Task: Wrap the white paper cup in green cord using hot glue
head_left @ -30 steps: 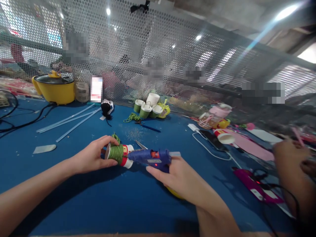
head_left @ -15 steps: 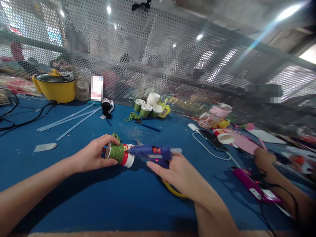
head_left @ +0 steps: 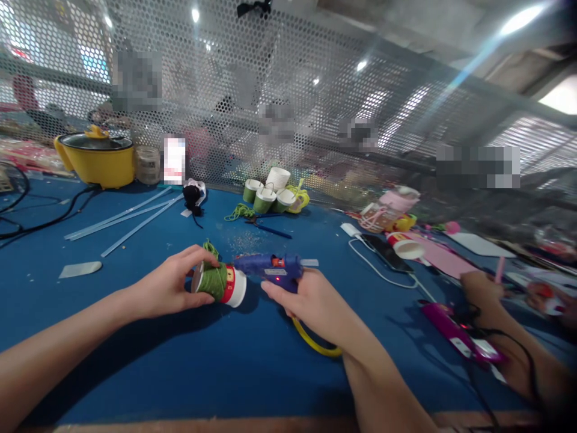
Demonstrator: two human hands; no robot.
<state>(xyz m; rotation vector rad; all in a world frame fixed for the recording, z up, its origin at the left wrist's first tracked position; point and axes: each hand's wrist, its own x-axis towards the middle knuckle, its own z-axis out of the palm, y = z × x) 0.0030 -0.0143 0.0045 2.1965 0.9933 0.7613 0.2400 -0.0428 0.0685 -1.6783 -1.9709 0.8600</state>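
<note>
My left hand (head_left: 174, 282) is closed round the base end of a paper cup (head_left: 236, 290) lying on its side, partly wrapped in green yarn (head_left: 213, 281). A red band and white rim stay uncovered at its right end. In my right hand (head_left: 315, 304) is a blue hot glue gun (head_left: 270, 266) with a red light on and a clear glue stick out of its back. The gun's nozzle points left at the cup's upper side; whether it touches I cannot tell. Below my right hand curves a yellow ring-like handle (head_left: 315, 341), partly hidden.
Several yarn-wrapped cups (head_left: 265, 198) stand at the back, with pliers (head_left: 270, 228) before them. Clear glue sticks (head_left: 139, 222) and a yellow pot (head_left: 97, 159) lie left. At right are a phone (head_left: 387, 252), a purple power strip (head_left: 455, 334) and another person's hand (head_left: 482, 291).
The glue gun and my right hand have shifted left and slightly up, along the cup's upper side. The cup has turned a little in my left hand, showing more of the red band.
</note>
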